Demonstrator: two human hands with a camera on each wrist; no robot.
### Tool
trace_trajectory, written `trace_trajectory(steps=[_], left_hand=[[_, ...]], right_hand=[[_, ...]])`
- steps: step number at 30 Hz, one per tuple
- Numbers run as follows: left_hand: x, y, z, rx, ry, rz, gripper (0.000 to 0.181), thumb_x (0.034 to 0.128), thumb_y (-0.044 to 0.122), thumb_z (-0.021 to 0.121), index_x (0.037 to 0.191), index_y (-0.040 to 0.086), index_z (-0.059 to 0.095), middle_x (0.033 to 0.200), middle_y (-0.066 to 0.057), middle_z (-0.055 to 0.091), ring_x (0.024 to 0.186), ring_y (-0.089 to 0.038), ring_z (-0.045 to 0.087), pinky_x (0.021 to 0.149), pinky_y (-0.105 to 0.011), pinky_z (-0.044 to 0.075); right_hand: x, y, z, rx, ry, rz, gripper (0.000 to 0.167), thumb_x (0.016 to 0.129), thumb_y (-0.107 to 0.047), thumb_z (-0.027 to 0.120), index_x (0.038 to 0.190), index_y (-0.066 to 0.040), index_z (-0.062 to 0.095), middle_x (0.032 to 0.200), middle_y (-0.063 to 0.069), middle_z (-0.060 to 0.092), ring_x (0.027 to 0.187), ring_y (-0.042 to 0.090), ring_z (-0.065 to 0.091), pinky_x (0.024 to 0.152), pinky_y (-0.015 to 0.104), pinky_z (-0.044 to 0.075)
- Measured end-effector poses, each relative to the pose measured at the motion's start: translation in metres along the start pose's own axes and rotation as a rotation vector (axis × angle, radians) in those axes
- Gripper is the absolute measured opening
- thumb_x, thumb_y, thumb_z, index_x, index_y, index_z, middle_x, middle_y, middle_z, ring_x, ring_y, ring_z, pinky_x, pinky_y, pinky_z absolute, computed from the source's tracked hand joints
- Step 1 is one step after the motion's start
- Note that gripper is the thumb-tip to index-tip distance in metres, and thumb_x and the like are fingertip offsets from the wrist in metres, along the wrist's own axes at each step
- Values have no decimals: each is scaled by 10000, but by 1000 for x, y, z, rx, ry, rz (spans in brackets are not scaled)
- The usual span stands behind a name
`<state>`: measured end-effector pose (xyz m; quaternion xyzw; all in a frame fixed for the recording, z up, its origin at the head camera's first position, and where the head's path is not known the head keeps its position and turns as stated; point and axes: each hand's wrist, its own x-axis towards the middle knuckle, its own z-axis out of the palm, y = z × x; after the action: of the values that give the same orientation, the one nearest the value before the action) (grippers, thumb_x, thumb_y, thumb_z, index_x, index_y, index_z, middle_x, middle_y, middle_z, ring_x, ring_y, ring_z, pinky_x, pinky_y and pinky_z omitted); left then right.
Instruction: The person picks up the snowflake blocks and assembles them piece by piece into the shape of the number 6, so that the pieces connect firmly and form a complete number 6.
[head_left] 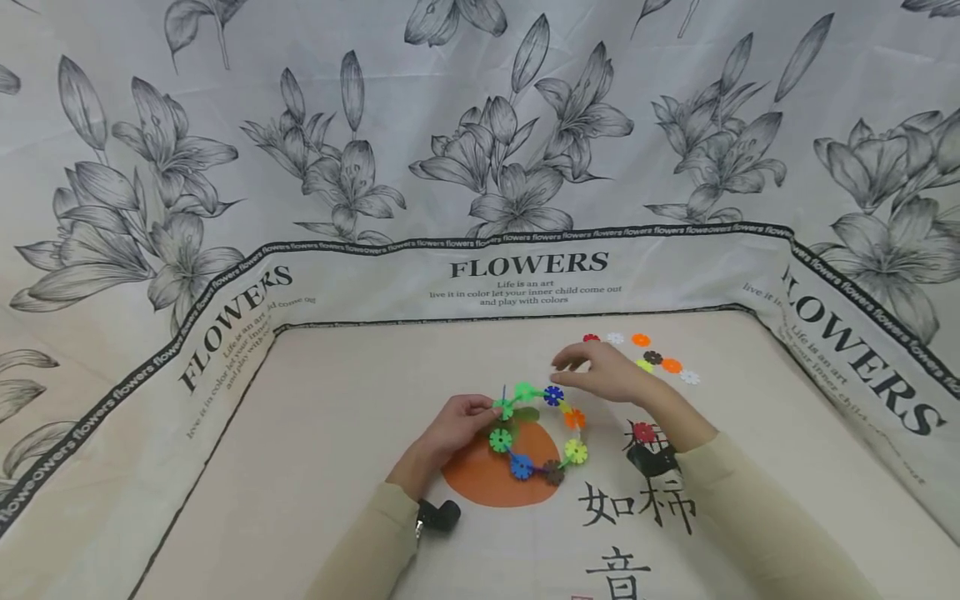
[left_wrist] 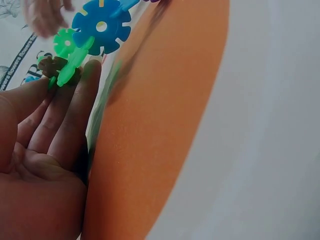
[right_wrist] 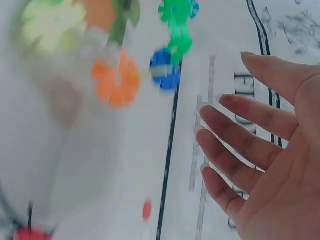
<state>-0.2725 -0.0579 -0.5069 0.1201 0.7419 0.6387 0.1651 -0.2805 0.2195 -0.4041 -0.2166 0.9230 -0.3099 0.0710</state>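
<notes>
My left hand (head_left: 455,423) pinches a green snowflake disc (head_left: 504,408) between thumb and fingers. That disc belongs to a ring of slotted plastic discs joined edge to edge, with a blue disc (head_left: 519,472), a brown disc (head_left: 554,473), a yellow-green disc (head_left: 576,452) and an orange disc (head_left: 574,419) among them. In the left wrist view a light-blue disc (left_wrist: 114,30) rises beyond the fingertips. To the right of the ring's dark-blue disc (head_left: 553,396), my right hand (head_left: 603,372) hovers with nothing in it. Its fingers are spread and relaxed in the right wrist view.
Loose discs lie at the back right, including an orange disc (head_left: 672,366) and a white disc (head_left: 690,377). A red disc (head_left: 643,432) lies nearer, by the right forearm. The cloth (head_left: 337,433) carries a printed orange fruit (head_left: 495,487). Printed fabric walls surround the surface.
</notes>
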Motion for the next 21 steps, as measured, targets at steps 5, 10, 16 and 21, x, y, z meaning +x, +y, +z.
trace_trajectory(steps=[5, 10, 16, 21], left_hand=[[-2, 3, 1, 23, 18, -14, 228, 1021, 176, 646, 1078, -29, 727, 898, -44, 752, 854, -111, 613, 823, -246, 482], [-1, 5, -1, 26, 25, -20, 236, 1023, 187, 644, 1083, -26, 726, 909, -64, 760, 867, -123, 616, 850, -261, 480], [1, 2, -1, 20, 18, -25, 242, 1021, 203, 650, 1082, -18, 728, 878, -38, 751, 858, -118, 609, 839, -253, 475], [0, 1, 0, 13, 11, -34, 236, 1023, 202, 646, 1087, -11, 727, 888, -30, 754, 870, -110, 623, 848, -246, 483]], right_hand=[[-37, 27, -19, -49, -2, 85, 342, 949, -261, 737, 1188, -17, 707, 1103, 69, 707, 1021, 255, 621, 817, 405, 555], [-62, 56, -22, -76, -15, 145, 350, 915, -204, 768, 1189, -1, 694, 1065, 74, 693, 967, 240, 613, 779, 376, 543], [-76, 84, -13, -25, -52, 226, 347, 858, -231, 837, 1122, -52, 703, 996, 40, 661, 896, 214, 579, 764, 350, 520], [-83, 92, -7, 13, -89, 220, 225, 842, -182, 843, 980, -82, 696, 857, 11, 634, 799, 202, 560, 690, 317, 498]])
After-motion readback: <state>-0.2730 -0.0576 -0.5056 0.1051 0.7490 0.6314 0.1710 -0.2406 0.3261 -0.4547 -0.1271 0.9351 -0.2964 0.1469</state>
